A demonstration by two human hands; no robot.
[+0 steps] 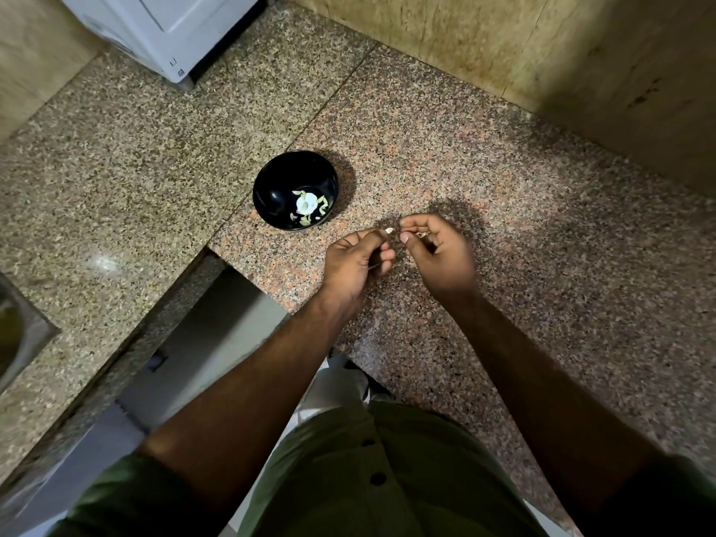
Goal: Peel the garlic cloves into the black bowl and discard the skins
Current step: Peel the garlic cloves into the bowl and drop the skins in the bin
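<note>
Left hand (358,257) pinches a garlic clove (388,230); right hand (438,246) (fingers curled) seemingly pinches skin.

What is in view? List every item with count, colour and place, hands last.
black bowl: one, black, on the counter beyond the hands.
garlic in bowl: one white piece with several pale green-white bits around it, count unclear.
garlic clove: one, pale, pinched between both hands.
counter: one, speckled pink-brown granite, L-shaped.
white appliance: one, white, far left corner.
sink: one, metal, left edge, partly seen.
wall: beige, behind the counter.
left hand: one, pinching the clove.
right hand: one, fingers curled, pinching at the clove's tip.
</note>
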